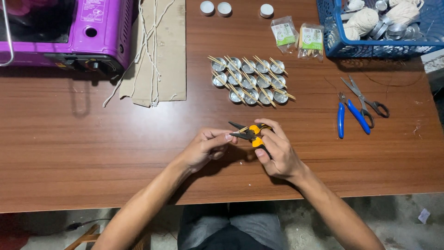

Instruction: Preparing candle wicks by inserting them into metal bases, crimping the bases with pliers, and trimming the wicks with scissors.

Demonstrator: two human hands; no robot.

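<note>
My right hand (277,150) grips a pair of pliers (249,133) with yellow and black handles, jaws pointing left. My left hand (206,147) pinches something small at the jaw tips; it is too small to make out, perhaps a thin wooden stick. Both hands hover over the brown wooden table (69,153) near its front edge. Beyond them stands a block of small metal cups (249,81), in three rows, each with wooden sticks laid across the top.
Blue-handled pliers (348,115) and scissors (365,98) lie to the right. A blue basket (370,46) with string balls and metal cups sits back right. Two small packets (298,34), three tealights (224,8), cardboard with cord (155,51) and a purple stove (69,32) stand behind.
</note>
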